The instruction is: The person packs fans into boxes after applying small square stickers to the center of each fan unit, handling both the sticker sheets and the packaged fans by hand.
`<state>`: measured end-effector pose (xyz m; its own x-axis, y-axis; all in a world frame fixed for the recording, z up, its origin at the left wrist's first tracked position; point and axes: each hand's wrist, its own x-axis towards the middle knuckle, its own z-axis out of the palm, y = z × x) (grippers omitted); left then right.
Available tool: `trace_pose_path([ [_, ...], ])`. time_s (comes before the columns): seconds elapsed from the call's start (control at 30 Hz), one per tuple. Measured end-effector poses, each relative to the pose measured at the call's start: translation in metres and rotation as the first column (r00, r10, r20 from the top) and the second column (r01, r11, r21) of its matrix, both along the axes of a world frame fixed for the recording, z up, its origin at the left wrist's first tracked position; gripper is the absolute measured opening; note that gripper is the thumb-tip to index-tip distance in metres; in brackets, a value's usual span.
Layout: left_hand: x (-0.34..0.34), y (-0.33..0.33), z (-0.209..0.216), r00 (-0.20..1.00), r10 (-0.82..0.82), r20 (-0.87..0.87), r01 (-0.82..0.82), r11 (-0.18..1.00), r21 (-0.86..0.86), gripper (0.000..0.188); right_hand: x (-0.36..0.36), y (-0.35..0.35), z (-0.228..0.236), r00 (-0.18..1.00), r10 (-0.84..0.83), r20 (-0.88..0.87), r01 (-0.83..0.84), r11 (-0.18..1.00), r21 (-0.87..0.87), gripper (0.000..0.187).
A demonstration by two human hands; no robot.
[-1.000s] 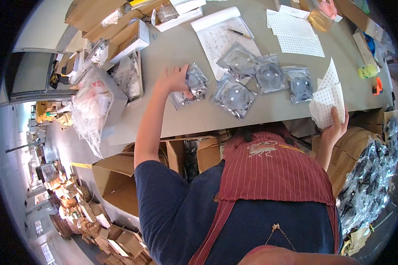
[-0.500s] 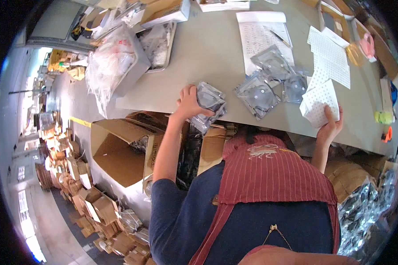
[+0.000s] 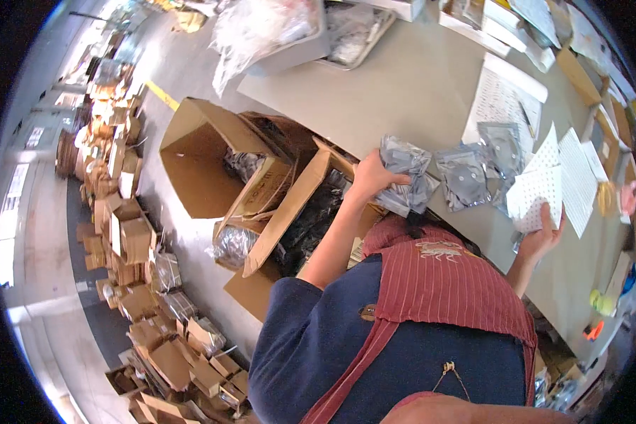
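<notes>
My left hand (image 3: 376, 177) is wrapped round a stack of clear-and-silver plastic bags (image 3: 408, 164) at the table's near edge; grey parts show dimly inside. Just right of it, similar bags lie flat: one holding a dark grey round part (image 3: 463, 178), another (image 3: 503, 147) behind it, and one partly hidden under paper. Between the fingers and thumb of my right hand (image 3: 542, 237) is a white sheet printed with rows of small dark marks (image 3: 533, 198), bent upward. A second such sheet (image 3: 578, 185) lies beside it. Farther back sits a paper pad (image 3: 498, 88) with a pen (image 3: 526, 118) on it.
A grey bin (image 3: 290, 56) heaped with clear plastic and a tray (image 3: 353, 53) stand at the far left. Open cardboard boxes (image 3: 205, 159) are below the table's left edge. Tape rolls (image 3: 627, 198) and an orange-handled tool (image 3: 593, 330) lie at the right. More cartons (image 3: 155, 332) cover the floor.
The whole view has swung, showing more of the boxes below the table. My left hand and its bag stack are now closer to the other bags. My right hand still holds the sheet.
</notes>
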<state>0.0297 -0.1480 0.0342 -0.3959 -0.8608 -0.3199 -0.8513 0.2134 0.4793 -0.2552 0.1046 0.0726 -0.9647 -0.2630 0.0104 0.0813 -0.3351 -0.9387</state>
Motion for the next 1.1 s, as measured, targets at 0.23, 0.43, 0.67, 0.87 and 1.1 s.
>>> trace_pose_path([
  [0.23,0.141,0.005,0.015,0.364,0.74,-0.566,-0.269,0.665,0.697,0.044,-0.013,0.007,-0.015,0.999,-0.025,0.037,0.025,1.0,0.012,0.044],
  [0.43,0.307,-0.07,0.04,-0.239,0.719,-0.652,-0.607,0.413,0.678,0.079,-0.015,0.02,-0.018,0.996,-0.081,0.032,0.08,0.996,0.039,0.039],
  [0.67,0.168,-0.098,0.012,0.393,0.572,-0.72,-0.668,0.716,0.204,0.045,-0.015,0.067,-0.001,0.956,-0.292,0.012,0.291,0.954,0.072,0.043],
  [0.87,-0.076,-0.014,-0.021,0.89,-0.338,-0.306,0.286,0.936,-0.204,0.085,-0.005,0.096,0.012,0.894,-0.446,-0.049,0.448,0.893,0.046,0.044],
  [1.1,-0.147,0.077,0.009,0.684,-0.713,0.154,0.729,0.677,-0.104,0.137,-0.002,0.159,0.006,0.766,-0.637,-0.084,0.638,0.77,-0.023,0.04],
])
